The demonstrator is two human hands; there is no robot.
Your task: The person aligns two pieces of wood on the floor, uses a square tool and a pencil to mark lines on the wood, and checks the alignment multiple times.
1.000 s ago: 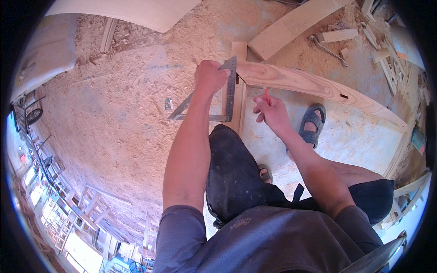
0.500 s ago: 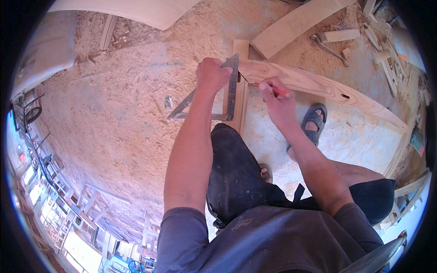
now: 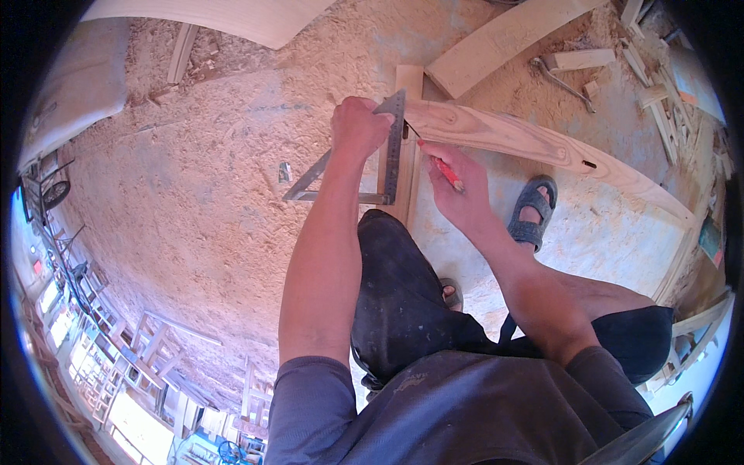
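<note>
My left hand (image 3: 360, 128) is closed on the upper corner of a metal triangle square (image 3: 394, 155). One ruled edge of the square lies across a pale wooden board (image 3: 593, 159) with a curved outline, near its left end. Under the square is a straight wooden piece (image 3: 409, 77) running away from me. My right hand (image 3: 459, 182) grips a red-handled pointed tool (image 3: 446, 172). Its thin dark tip reaches the board close to the ruled edge, next to a dark slot; whether it touches the wood I cannot tell. Another small dark slot shows farther right along the board.
A wide wooden plank (image 3: 496, 50) lies beyond the board. Offcuts (image 3: 581, 60) and a bent metal bar (image 3: 562, 84) are at the far right. Sawdust covers the floor (image 3: 201, 201). A large pale panel (image 3: 225, 15) is at the far left. My sandalled foot (image 3: 533, 213) stands near the board.
My right hand has turned and shifted left, bringing the red-handled tool's tip up beside the square's edge. My left hand and the square have stayed nearly in place.
</note>
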